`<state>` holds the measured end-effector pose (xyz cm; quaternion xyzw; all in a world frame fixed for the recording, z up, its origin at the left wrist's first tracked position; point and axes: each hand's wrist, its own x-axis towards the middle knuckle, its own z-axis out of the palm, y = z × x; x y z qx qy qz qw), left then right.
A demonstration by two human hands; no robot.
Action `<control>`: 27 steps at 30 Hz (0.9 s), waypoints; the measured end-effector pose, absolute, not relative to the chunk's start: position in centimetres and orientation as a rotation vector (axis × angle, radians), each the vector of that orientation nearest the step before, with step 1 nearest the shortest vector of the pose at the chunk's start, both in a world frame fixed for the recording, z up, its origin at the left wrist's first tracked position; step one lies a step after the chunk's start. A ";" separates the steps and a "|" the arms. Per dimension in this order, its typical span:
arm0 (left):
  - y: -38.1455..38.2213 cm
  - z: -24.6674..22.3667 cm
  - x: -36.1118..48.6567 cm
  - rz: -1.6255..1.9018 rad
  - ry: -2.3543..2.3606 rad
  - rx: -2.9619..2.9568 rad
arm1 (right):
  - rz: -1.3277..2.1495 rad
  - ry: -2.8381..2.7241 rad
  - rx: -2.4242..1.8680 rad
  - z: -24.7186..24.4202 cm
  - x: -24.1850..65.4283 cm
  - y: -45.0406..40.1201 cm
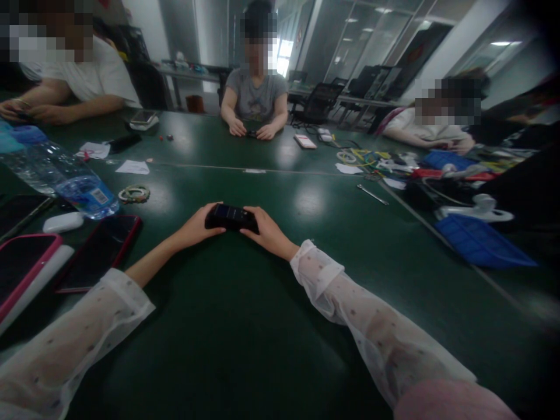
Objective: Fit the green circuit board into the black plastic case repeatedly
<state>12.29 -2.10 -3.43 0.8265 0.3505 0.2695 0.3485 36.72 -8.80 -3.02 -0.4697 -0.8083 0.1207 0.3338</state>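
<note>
A small black device with a dark screen on top rests at the middle of the green table. My left hand grips its left end, thumb along the near side and fingers behind. Around the right end my right hand is closed in the same way. Both forearms wear sheer white dotted sleeves.
Left: water bottles, a red-edged phone, a pink-edged phone, a white case and a bracelet. Right: a wrench, cables and a blue tray. Three people sit around the table.
</note>
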 end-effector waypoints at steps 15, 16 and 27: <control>-1.5 -4.4 12.2 0.751 0.883 2.170 | 0.333 -2.126 -1.177 -3.1 36.8 -8.5; -1.5 -4.4 12.2 0.752 0.884 2.171 | 0.332 -2.125 -1.179 -3.2 36.8 -8.5; -1.7 -3.8 12.2 0.767 0.847 2.179 | 0.298 -2.135 -1.216 -3.2 36.7 -8.6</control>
